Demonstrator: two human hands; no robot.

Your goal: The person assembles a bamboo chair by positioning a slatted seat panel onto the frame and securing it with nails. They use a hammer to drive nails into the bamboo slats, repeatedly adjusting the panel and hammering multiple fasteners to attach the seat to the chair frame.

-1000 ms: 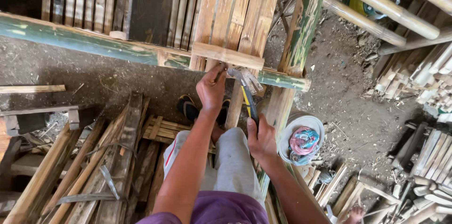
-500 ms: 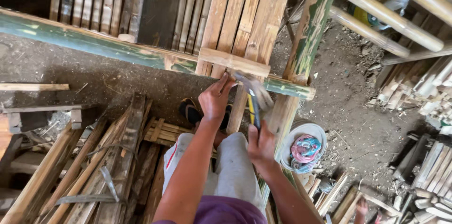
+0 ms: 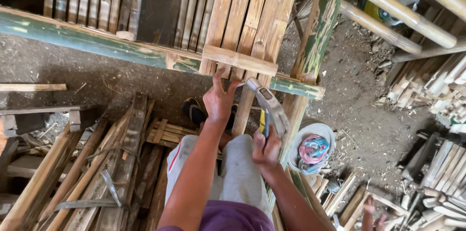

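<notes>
Loose bamboo offcuts (image 3: 97,173): heaped, near left. Left hand (image 3: 219,99): fingers spread, pinching at a slat of the slatted bamboo panel (image 3: 247,22), under its crossbar (image 3: 239,59). Hammer (image 3: 268,105): raised, centre, gripped closed in the right hand (image 3: 264,147). Bowl (image 3: 311,146): right, on the ground. Advice: strike squarely, fingers well clear of the head.

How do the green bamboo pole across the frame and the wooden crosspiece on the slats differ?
The green bamboo pole is round, long and painted green with worn patches; the wooden crosspiece is flat, short and bare tan. The pole runs under the slats, while the crosspiece lies on top of them. Both lie roughly level, just above the left hand.
</notes>
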